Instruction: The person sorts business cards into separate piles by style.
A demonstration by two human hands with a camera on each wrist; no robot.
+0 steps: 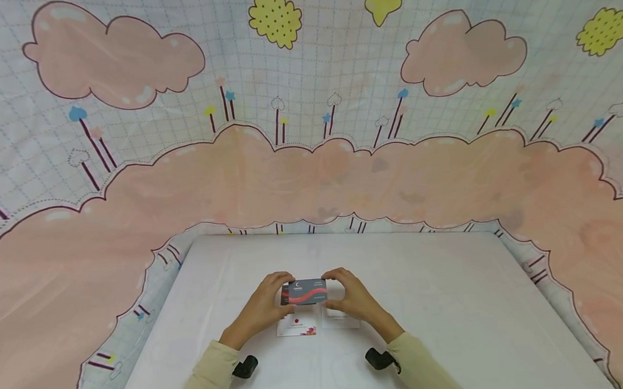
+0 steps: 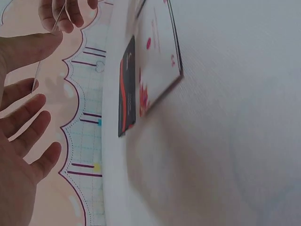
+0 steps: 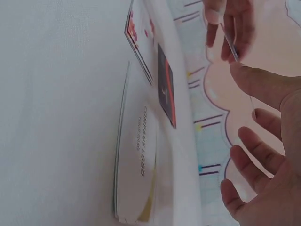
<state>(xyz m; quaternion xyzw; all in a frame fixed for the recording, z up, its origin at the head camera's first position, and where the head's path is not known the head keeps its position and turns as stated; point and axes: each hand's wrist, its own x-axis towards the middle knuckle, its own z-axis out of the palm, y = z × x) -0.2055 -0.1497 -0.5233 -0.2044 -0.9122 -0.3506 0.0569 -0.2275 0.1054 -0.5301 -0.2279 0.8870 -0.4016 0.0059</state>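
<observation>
Between both hands, a dark grey business card (image 1: 307, 292) with a red wave is held up above the table, its printed face toward the head camera. My left hand (image 1: 261, 305) pinches its left end by the long edges, between thumb and forefinger. On the opposite end, my right hand (image 1: 360, 300) pinches it likewise. Both wrist views show this card nearly edge-on. A similar dark card (image 2: 127, 92) lies below, partly hidden in the head view. Beside it are white cards (image 1: 297, 328) with a red dot and floral corner, stacked, and other white cards (image 3: 136, 165) reading "COMPANY LOGO".
A white cloth covers the table (image 1: 448, 287). Patterned fabric (image 1: 311, 183) with pink clouds hangs behind and around it. A black device (image 1: 245, 367) sits at the left wrist and another black device (image 1: 379, 358) at the right wrist.
</observation>
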